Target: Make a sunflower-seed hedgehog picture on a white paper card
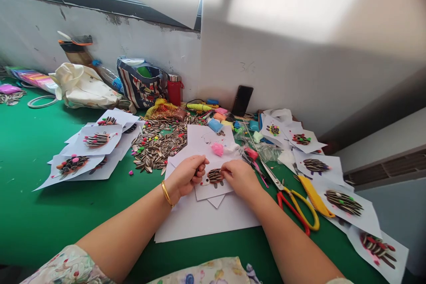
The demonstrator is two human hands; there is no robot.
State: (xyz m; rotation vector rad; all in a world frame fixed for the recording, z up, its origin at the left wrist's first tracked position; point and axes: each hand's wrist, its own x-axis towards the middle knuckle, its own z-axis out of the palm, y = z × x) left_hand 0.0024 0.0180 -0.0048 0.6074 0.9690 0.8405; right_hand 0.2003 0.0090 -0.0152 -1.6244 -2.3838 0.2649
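A hedgehog figure [214, 176] made of striped sunflower seeds lies on a small white paper card [210, 193] in front of me. My left hand [189, 175], with a gold bangle at the wrist, is just left of the figure. Its fingers are curled in, thumb and forefinger pinched; whatever they hold is too small to make out. My right hand [242, 180] pinches at the figure's right edge, its fingertips touching the seeds or right by them. What lies between those fingers is hidden. A lump of pink clay [217, 149] sits just beyond the card.
Loose sunflower seeds [159, 142] are heaped to the left. Scissors [296, 206] and a yellow comb-like tool [316, 196] lie right. Finished hedgehog cards are stacked left [96, 140] and right [349, 204]. A phone [242, 100], red flask [174, 90] and bags [141, 82] stand at the wall.
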